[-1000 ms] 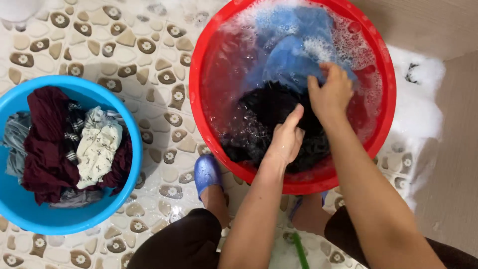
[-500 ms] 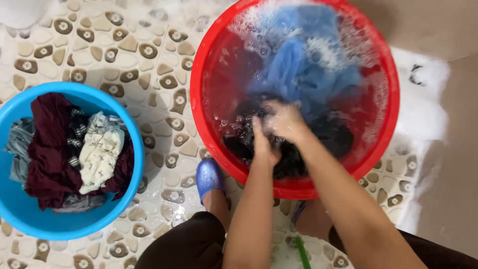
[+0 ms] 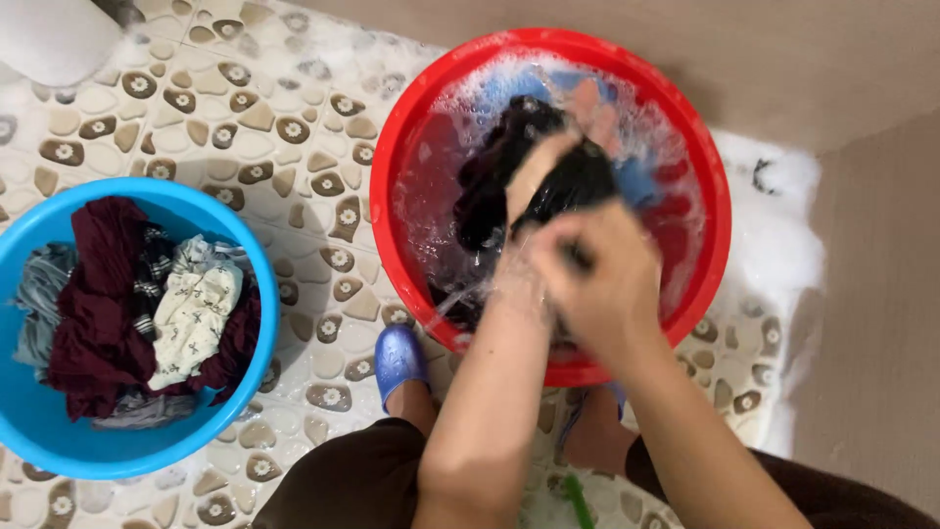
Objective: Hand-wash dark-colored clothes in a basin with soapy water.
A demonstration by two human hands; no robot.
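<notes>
Black garment [image 3: 548, 181], earlier underwater, now lifted above the red basin [image 3: 392, 167], both hands [image 3: 578, 264] clamped on it

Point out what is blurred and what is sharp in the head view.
Head view: the left hand, right hand and the black garment over the red basin are smeared by motion; the blue basin, its clothes pile and the pebble-patterned floor stay sharp.

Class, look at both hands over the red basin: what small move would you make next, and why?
Probably lower the black garment back into the red basin: both the left hand and right hand hold it lifted, dripping, above suds, and blue cloth lies beneath.
</notes>
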